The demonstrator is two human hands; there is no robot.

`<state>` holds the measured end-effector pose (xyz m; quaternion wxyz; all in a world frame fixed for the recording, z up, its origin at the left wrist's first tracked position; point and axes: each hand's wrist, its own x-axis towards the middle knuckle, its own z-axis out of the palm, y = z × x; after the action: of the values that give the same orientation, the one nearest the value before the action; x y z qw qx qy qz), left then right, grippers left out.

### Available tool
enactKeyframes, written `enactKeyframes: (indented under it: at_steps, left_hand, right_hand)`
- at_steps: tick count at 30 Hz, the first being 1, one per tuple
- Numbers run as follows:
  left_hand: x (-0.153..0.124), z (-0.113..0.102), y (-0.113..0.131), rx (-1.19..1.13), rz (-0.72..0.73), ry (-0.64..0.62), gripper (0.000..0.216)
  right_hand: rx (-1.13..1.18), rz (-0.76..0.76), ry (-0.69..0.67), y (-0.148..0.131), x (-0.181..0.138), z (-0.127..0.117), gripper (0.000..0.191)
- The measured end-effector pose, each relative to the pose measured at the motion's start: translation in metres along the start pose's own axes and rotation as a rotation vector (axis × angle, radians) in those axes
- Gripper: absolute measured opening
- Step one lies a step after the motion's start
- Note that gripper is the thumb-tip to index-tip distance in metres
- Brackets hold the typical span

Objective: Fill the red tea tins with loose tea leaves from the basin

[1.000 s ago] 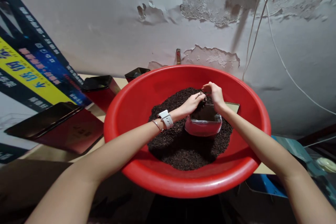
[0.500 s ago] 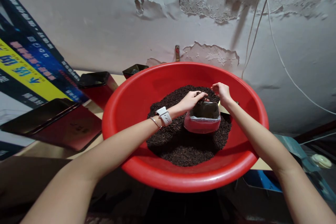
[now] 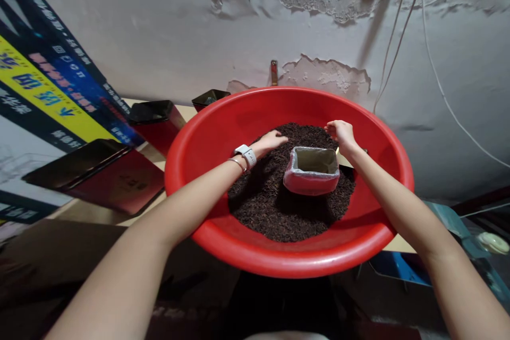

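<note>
A wide red plastic basin (image 3: 297,264) holds a heap of dark, loose dried leaves (image 3: 274,218) that look like tea. On the heap stands a small red tin (image 3: 311,185) with a clear plastic liner folded over its rim; its top is open and its inner walls show. My left hand (image 3: 273,141), with a white watch at the wrist, is at the heap's left side, fingers stretched out and touching or just above the leaves. Behind the tin's right corner is my right hand (image 3: 341,134), fingers loosely curved over the leaves, with nothing visible in it.
Several dark-rimmed red tins, such as the nearest one (image 3: 119,178), stand left of the basin. A printed board or box (image 3: 51,85) leans behind them. Cables (image 3: 398,37) hang down the peeling wall (image 3: 159,26). A pale tabletop (image 3: 400,244) shows at the right.
My left hand has moved left and away from the tin, where it held some leaves over the opening; those leaves are gone from it. My right hand stays near the tin's right corner.
</note>
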<state>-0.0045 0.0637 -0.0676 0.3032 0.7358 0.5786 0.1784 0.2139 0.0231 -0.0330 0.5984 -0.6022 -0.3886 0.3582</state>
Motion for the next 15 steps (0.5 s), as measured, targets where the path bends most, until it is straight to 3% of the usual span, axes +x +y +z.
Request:
enactKeyframes:
  at_steps: [3,6,8,11,15]
  left_hand:
    - [-0.002,0.012,-0.022,0.281,-0.063,-0.282,0.088]
    - [-0.012,0.031,-0.034,0.455,-0.102,-0.421,0.133]
    - [-0.018,0.044,-0.04,0.586,-0.091,-0.484,0.151]
    - [-0.021,0.055,-0.047,0.595,-0.022,-0.47,0.156]
    - [-0.022,0.059,-0.049,0.516,0.023,-0.341,0.135]
  right_hand:
    - [-0.005,0.015,-0.009,-0.001,-0.001,0.0,0.009]
    - [-0.016,0.02,-0.027,-0.001,-0.002,-0.001,0.009]
    - [-0.022,0.019,-0.04,-0.002,-0.002,-0.001,0.008]
    - [-0.038,0.013,-0.063,-0.002,-0.003,0.0,0.008]
    - [-0.061,0.01,-0.081,-0.001,-0.003,0.002,0.009]
